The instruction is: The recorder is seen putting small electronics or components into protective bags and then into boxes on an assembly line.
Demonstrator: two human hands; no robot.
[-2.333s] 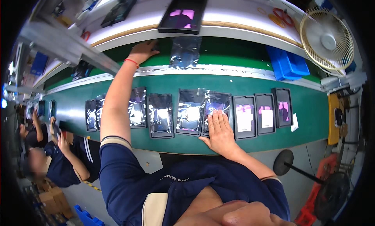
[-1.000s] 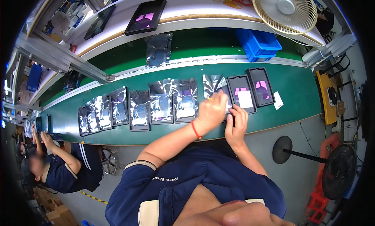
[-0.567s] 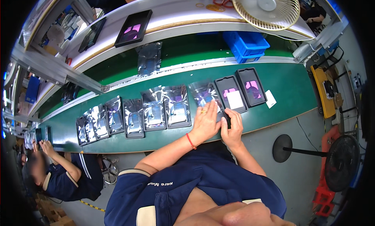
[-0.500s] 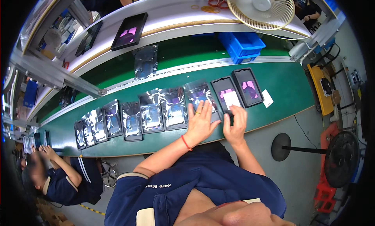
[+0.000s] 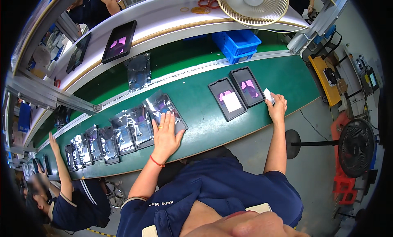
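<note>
My left hand (image 5: 166, 136) lies flat with its fingers stretched over a dark tray (image 5: 181, 123) that has a shiny clear-grey bag (image 5: 154, 101) on it. This tray touches the end of a row of similar trays with shiny bags, such as the bagged tray (image 5: 124, 141). My right hand (image 5: 278, 108) pinches a small white card (image 5: 267, 95) at the right of the table. Between my hands lie two dark trays without bags. One tray (image 5: 233, 113) holds a pink-purple piece and a white card (image 5: 232, 101); the other tray (image 5: 255, 100) holds a pink-purple piece (image 5: 249, 89) only.
A shelf (image 5: 163, 30) runs above the green table (image 5: 200, 134), bearing a fan (image 5: 253, 7), red-handled scissors (image 5: 208, 3) and a dark tray (image 5: 119, 42). Blue bins (image 5: 236, 45) stand beneath it. At the left, a co-worker's arm (image 5: 61, 167) reaches over the table.
My left hand has slid the bagged tray leftward up to the row. My right hand has left the tray with the card, moved right and taken hold of the loose white card.
</note>
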